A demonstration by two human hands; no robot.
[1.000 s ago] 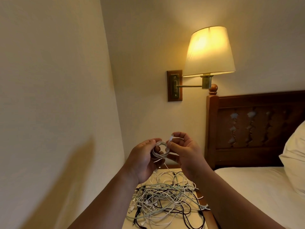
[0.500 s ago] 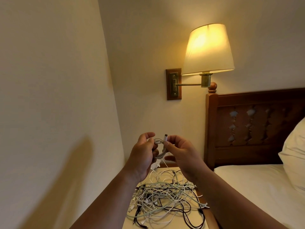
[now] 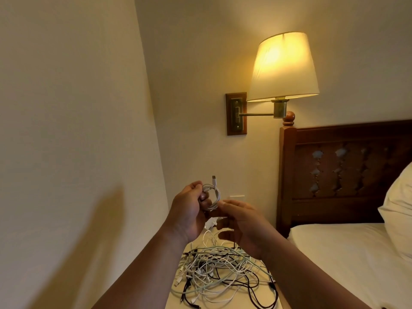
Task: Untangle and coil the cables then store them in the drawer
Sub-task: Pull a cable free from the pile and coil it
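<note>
My left hand (image 3: 189, 208) grips a small coil of white cable (image 3: 213, 195) in the air, and one plug end sticks up above the coil. My right hand (image 3: 240, 224) is just right of the coil, blurred, with its fingers spread loosely; it holds nothing that I can see. Below both hands a tangle of white, pale green and black cables (image 3: 223, 275) lies on the pale top of the bedside table (image 3: 176, 299). No drawer is in view.
A wall runs close along the left. A lit wall lamp (image 3: 283, 65) on a brass arm hangs above. To the right stand a dark wooden headboard (image 3: 334, 170), the white bed (image 3: 345, 253) and a pillow (image 3: 399, 208).
My right hand has let go of the cable's plug end and dropped down to the right. The coil stays in my left hand, plug end now sticking up.
</note>
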